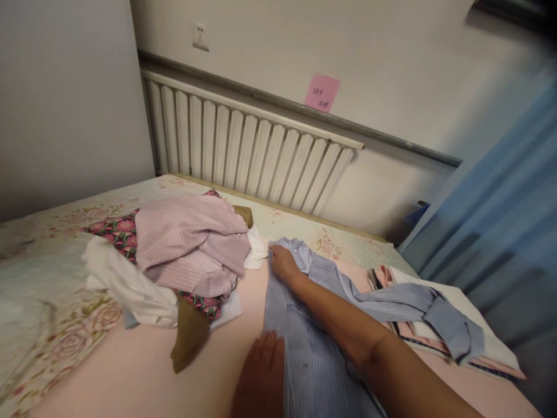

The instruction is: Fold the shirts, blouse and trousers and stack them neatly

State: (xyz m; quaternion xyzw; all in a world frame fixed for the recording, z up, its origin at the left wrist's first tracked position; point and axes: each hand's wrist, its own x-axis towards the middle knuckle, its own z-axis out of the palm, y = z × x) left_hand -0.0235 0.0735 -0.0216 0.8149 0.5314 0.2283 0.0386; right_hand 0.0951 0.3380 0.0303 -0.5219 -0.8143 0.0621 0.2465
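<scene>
The right arm is bare along its visible length, slim at the wrist and widening smoothly through the forearm to a rounded bulge with a short crease at the elbow. The right hand is bare as well, compact next to the long forearm, its finer detail too small to tell. The left hand, also bare, has a broad back and blunt-looking fingers, with its surface detail lost in shadow

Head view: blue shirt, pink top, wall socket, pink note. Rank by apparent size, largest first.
1. Blue shirt, even partly covered and cut off by the frame
2. Pink top
3. Pink note
4. Wall socket
</scene>
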